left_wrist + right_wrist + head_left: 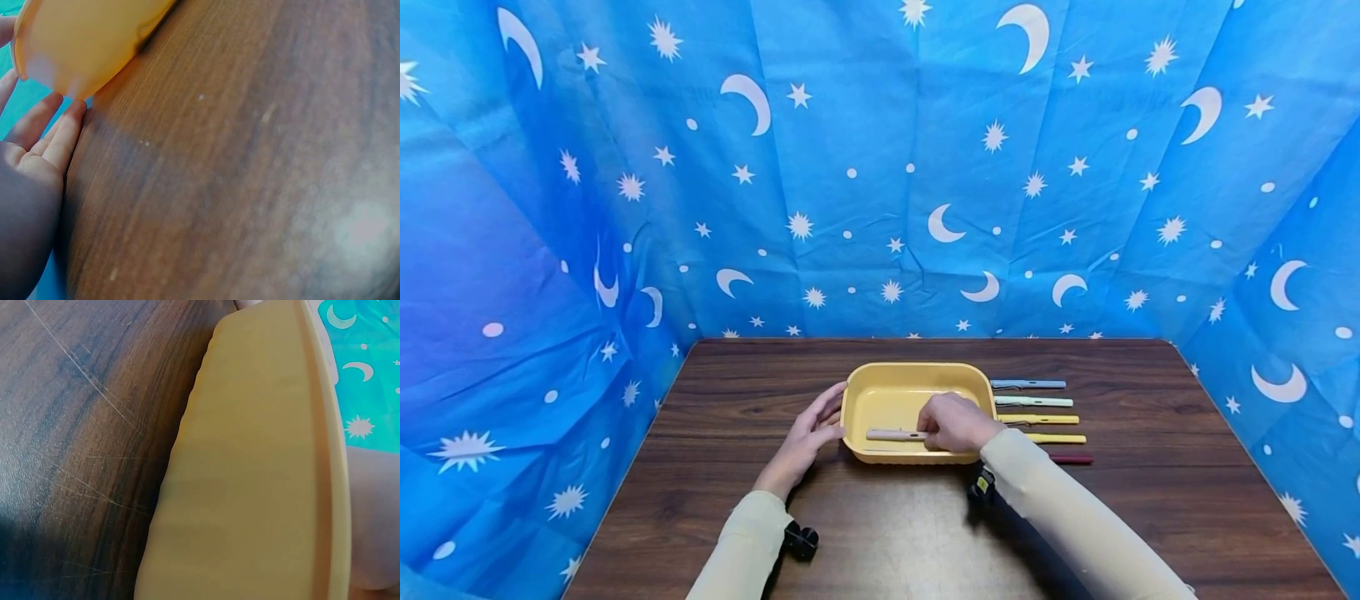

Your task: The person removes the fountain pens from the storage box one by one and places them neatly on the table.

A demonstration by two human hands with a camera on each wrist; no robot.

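Observation:
A yellow rectangular tray (917, 457) with rounded corners stands on the table. My left hand (808, 433) rests against its left end, fingers extended along the wall; the left wrist view shows fingertips (75, 107) touching that outer wall. Inside the tray, my right hand (953, 423) pinches a pale greyish-pink pen (891, 435) near its right end. The pen lies lengthwise, low over the tray's front part. In the right wrist view the tray's outer side wall (250, 456) hides the pen and most of the hand.
To the right of the tray several pens lie in a row: a blue pen (1030, 384), a mint pen (1037, 402), a yellow pen (1052, 419), another yellow pen (1060, 438) and a dark red pen (1075, 459). A blue star-patterned curtain (880, 200) surrounds the wooden table (880, 533).

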